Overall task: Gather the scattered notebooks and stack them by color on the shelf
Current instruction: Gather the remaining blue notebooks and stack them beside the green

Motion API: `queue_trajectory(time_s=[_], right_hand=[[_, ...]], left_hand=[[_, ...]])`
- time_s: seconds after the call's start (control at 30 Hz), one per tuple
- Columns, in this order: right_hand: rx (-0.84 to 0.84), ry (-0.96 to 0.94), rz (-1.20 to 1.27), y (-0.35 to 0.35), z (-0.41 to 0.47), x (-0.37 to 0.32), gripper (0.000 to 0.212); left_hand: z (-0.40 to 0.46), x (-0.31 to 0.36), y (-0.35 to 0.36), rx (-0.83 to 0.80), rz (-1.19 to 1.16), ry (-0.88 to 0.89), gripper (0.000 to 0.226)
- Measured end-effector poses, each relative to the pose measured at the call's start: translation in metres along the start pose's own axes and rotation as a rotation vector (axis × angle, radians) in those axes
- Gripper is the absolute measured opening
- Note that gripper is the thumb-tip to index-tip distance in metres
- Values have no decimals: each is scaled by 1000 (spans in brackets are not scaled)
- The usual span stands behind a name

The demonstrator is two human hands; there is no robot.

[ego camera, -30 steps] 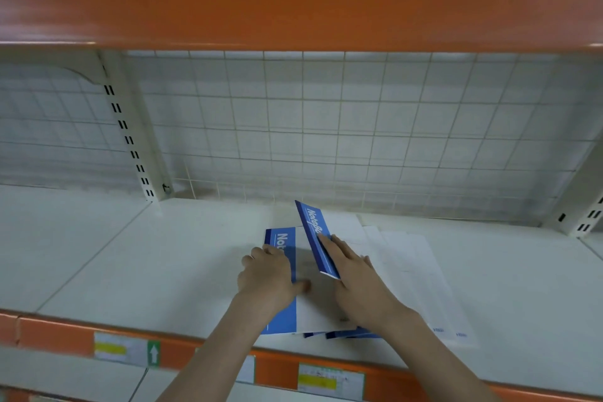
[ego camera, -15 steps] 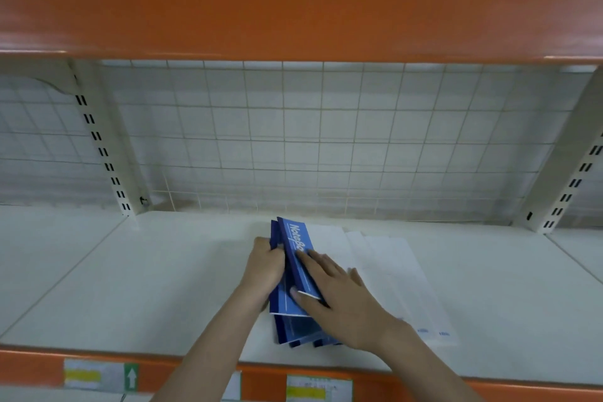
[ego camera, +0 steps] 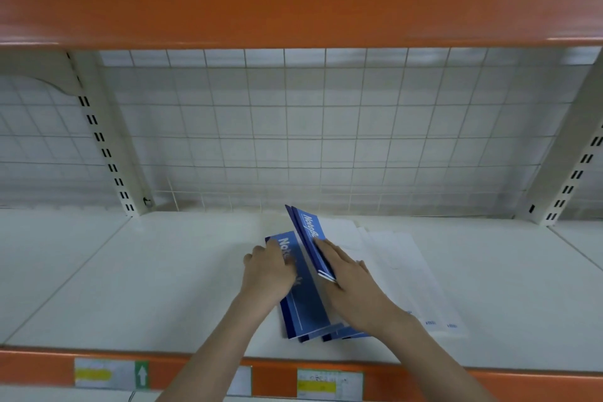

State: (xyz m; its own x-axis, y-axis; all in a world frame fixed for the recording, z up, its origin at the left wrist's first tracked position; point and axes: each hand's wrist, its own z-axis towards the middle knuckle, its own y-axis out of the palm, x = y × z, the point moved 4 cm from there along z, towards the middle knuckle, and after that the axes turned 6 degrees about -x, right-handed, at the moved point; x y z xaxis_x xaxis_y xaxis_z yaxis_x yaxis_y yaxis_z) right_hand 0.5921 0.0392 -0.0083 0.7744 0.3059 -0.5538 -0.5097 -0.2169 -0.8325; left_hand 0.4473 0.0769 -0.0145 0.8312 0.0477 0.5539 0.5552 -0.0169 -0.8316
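Bare forearms, no sleeves, jewelry.

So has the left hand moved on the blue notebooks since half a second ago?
Cannot tell. The left hand rests on the blue notebooks, but the camera shifted, so nothing fixed confirms a move.
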Motion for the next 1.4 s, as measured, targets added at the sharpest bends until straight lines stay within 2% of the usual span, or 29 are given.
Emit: queue_trajectory(time_s=[0.07, 0.2, 0.27, 0.4, 0.5, 0.57, 0.67, 0.77, 0.83, 0.93, 0.97, 1.03, 1.07, 1.13, 1.17, 1.27, 1.4], right_hand=[[0, 0, 15, 1, 0, 0, 58], [6, 1, 7, 2, -4, 0, 55], [-3, -5, 19, 2, -6, 0, 55], [-17, -14, 57, -1, -12, -2, 55], [-68, -20, 135, -3, -19, -2, 57], [-105, -34, 132, 0, -22, -4, 64], [-167, -43, 26, 6, -23, -7, 87], [-198, -41, 22, 8, -22, -7, 98], [-156, -32, 129, 3, -21, -4, 86], [67, 7, 142, -17, -19, 7, 46], [135, 81, 157, -25, -19, 13, 48], [209, 221, 266, -38, -19, 26, 57], [235, 232, 346, -42, -18, 31, 51], [306, 149, 532, -51, -16, 29, 17], [348, 83, 610, -56, -15, 24, 11], [429, -74, 738, -65, -17, 12, 25], [461, -150, 825, -61, -20, 9, 29]], left_hand=[[-1, -2, 5, -58, -38, -21, 35], [3, -4, 7, -40, -564, -89, 42], [5, -4, 9, -43, -757, -109, 34], [3, 6, 11, -126, -889, -52, 23], [4, 9, 5, -118, -1136, -114, 21], [5, 11, 5, -171, -1228, -148, 24], [3, 14, 8, -248, -1141, -103, 31], [1, 9, 13, -225, -1030, -39, 43], [0, 5, 14, -192, -1076, -52, 41], [-2, 2, 8, -164, -1143, -36, 36], [-2, 2, 4, -151, -1152, -1, 34], [-3, 4, -8, -130, -1172, 128, 35], [-5, 7, -14, -124, -1185, 205, 37], [-7, 15, -23, -116, -1201, 345, 40], [-8, 19, -26, -105, -1211, 396, 38], [-10, 30, -30, -75, -1195, 457, 28], [-12, 33, -27, -41, -1137, 383, 21]])
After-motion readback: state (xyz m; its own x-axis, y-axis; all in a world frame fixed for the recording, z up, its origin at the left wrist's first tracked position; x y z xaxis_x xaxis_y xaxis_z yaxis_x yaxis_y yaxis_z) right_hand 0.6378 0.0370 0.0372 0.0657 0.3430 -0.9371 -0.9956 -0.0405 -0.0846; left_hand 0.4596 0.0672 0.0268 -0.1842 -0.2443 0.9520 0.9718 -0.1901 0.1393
